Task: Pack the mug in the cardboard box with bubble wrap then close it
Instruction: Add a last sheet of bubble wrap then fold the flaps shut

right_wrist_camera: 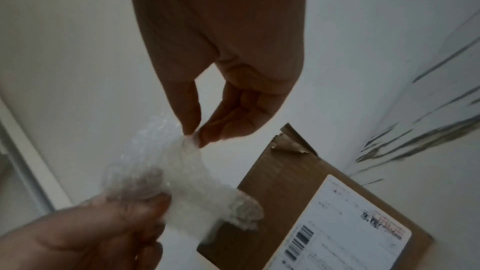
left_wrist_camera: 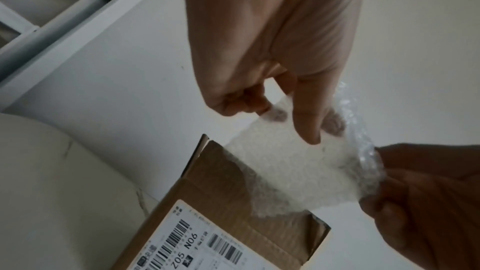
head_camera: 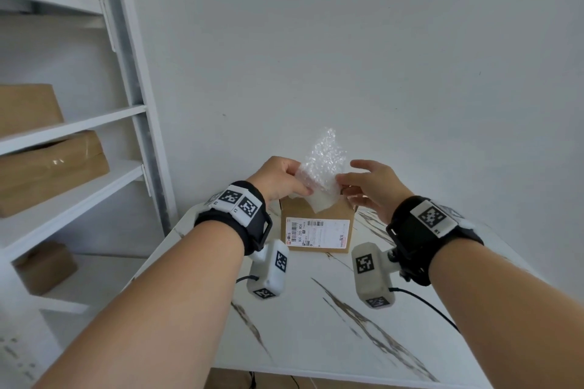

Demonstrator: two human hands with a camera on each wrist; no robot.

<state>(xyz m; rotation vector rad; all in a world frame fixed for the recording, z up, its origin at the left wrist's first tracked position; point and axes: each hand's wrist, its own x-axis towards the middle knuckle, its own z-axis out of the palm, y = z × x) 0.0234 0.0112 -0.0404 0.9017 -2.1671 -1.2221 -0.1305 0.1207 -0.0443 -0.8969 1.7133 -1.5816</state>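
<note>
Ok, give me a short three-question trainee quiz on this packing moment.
1. True or false: both the left hand and the right hand pinch the bubble wrap.
2. Where is the bubble wrap held? A) above the cardboard box B) on the shelf C) flat on the table
3. Fill in: the white shipping label is on the box's ____ side, as seen from the head view.

Key: 1 true; 2 A; 3 near (facing the person). The mug is not visible in any view.
</note>
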